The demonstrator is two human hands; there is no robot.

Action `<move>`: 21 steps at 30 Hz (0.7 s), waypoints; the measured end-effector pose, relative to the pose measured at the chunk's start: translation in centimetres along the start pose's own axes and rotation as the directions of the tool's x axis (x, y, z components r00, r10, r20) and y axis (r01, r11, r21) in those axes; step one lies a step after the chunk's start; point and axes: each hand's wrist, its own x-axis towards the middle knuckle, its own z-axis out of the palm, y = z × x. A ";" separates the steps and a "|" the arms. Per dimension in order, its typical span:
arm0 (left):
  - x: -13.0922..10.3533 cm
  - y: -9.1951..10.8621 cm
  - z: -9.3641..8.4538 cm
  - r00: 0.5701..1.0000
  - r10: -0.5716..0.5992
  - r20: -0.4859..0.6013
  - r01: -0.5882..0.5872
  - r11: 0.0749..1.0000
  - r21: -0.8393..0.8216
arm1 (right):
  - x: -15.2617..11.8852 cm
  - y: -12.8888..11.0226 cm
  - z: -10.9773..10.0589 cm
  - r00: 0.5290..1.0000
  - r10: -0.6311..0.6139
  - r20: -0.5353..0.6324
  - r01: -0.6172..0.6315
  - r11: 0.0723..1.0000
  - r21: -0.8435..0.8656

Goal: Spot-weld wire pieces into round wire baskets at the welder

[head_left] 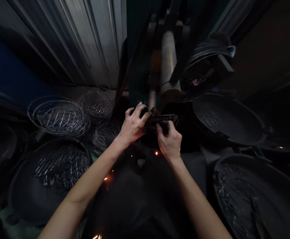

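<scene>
A small wire rack (172,119) of thin metal wires is held edge-on in front of a welding machine. My left hand (134,124) is at its left end, fingers bent and partly spread, the index finger and thumb against the wires. The near side of the rack is pinched between the thumb and fingers of my right hand (170,141). Just above the rack is the short rod (152,98) of the machine, its tip dark and close to my left fingers. Shadow hides the exact contact. Orange sparks (156,153) glow below my hands.
A thick metal cylinder (169,59) juts from the machine overhead. Round wire racks (60,116) are piled at left, above a basin (18,192) of wire pieces. At right are a wire coil (206,49), a shallow pan (244,122) and a basin (271,196) with wire parts.
</scene>
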 end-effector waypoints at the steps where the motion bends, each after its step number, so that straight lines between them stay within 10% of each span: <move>1: 0.1 0.0 -0.1 1.000 -0.004 0.010 0.004 1.000 -0.009 | -0.3 0.1 -0.9 1.000 0.028 -0.008 -0.028 0.999 0.018; 8: -2.4 1.6 -3.0 0.968 -0.205 0.146 0.235 0.943 -0.236 | -6.2 4.5 -13.7 0.932 0.255 -0.259 -0.292 0.950 -0.112; 13: -7.0 3.3 -3.7 0.740 -0.472 0.480 0.628 0.740 -0.241 | -9.8 9.9 -21.5 0.867 0.392 -0.307 -0.452 0.879 -0.152; 17: -11.3 4.3 -1.5 0.734 -0.466 0.493 0.619 0.758 -0.206 | -9.2 14.7 -24.2 0.834 0.485 -0.262 -0.542 0.807 -0.235; 21: -14.8 3.6 -0.1 0.693 -0.535 0.484 0.691 0.684 -0.232 | -9.4 17.1 -22.0 0.866 0.490 -0.102 -0.500 0.853 -0.150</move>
